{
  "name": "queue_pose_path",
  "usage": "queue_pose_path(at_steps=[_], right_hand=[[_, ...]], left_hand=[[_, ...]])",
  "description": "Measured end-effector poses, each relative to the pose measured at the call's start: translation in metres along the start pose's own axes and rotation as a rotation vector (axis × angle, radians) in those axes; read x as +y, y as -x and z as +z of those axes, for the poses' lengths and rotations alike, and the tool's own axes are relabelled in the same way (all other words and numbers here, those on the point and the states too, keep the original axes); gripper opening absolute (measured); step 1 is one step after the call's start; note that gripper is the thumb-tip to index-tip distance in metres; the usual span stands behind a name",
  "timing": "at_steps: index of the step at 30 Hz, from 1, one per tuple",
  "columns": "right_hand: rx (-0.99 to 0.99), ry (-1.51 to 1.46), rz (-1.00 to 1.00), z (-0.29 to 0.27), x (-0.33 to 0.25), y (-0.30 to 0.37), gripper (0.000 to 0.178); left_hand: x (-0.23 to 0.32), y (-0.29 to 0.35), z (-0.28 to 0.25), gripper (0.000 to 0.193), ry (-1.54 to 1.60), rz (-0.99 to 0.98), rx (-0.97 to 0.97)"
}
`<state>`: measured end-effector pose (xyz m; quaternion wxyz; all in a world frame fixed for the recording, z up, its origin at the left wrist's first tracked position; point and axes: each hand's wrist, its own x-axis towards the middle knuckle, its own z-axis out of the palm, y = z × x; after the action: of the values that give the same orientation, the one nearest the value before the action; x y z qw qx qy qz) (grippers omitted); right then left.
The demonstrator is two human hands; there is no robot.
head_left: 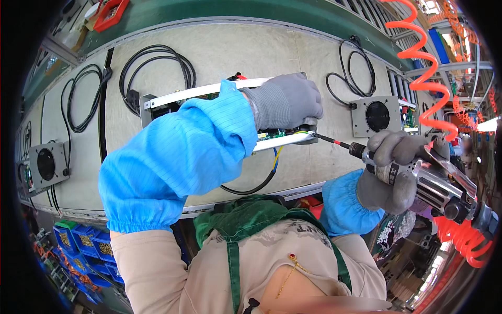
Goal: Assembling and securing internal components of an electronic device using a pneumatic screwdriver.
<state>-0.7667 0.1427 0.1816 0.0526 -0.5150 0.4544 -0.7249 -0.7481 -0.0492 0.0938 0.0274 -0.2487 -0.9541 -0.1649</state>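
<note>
An open metal electronics chassis (282, 141) with pale side rails and green circuit boards inside lies across the bench before me. My left hand (293, 102), in a grey glove, is closed over its right end; the fingertips are hidden. In my right hand (389, 170), also gloved, is a silver air screwdriver (436, 186), held level with its bit pointing left. The long dark bit (332, 140) meets the chassis's near right corner. A black cable (256, 189) with blue and yellow-green wires hangs from the chassis's near side.
Similar fan-fitted chassis stand right (375, 116) and left (46, 161) on the pale bench (230, 52). Coiled black cables (157, 57) lie behind. An orange spiral air hose (426, 68) hangs at right. Blue parts bins (86, 240) sit low left; a red tray (111, 14) is far left.
</note>
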Motion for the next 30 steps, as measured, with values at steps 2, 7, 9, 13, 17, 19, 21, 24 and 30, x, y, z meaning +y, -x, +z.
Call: queue_pose_path(at_steps=[2, 7, 9, 13, 17, 19, 21, 24, 30], right_hand=[[-0.051, 0.012, -0.022, -0.003, 0.005, -0.002, 0.054], [0.224, -0.003, 0.015, -0.007, 0.004, 0.000, 0.058], [-0.020, -0.079, 0.006, -0.008, -0.003, 0.001, 0.066], [0.069, 0.052, -0.009, -0.013, 0.005, 0.001, 0.053], [0.310, 0.034, 0.047, -0.020, 0.008, 0.001, 0.048], [0.371, 0.100, 0.015, -0.021, 0.010, 0.005, 0.046], [0.432, -0.096, -0.025, -0.021, 0.008, 0.009, 0.058], [0.275, -0.031, -0.016, -0.021, 0.006, 0.010, 0.054], [0.104, 0.005, 0.051, -0.021, 0.010, -0.001, 0.064]], left_hand=[[0.000, 0.000, 0.002, 0.024, 0.010, 0.007, 0.016], [-0.001, -0.002, 0.006, 0.023, -0.032, 0.003, 0.017], [0.000, -0.002, 0.007, 0.024, -0.068, 0.024, 0.068], [0.001, -0.005, 0.011, 0.025, -0.076, 0.003, 0.055], [0.000, -0.010, 0.013, 0.026, -0.073, 0.008, 0.016], [-0.001, -0.011, 0.013, 0.012, -0.070, 0.053, 0.204], [0.000, -0.013, 0.014, 0.018, -0.083, 0.024, 0.129], [0.001, -0.015, 0.016, 0.025, -0.086, 0.001, 0.053], [0.003, -0.018, 0.018, 0.023, -0.052, 0.002, 0.077]])
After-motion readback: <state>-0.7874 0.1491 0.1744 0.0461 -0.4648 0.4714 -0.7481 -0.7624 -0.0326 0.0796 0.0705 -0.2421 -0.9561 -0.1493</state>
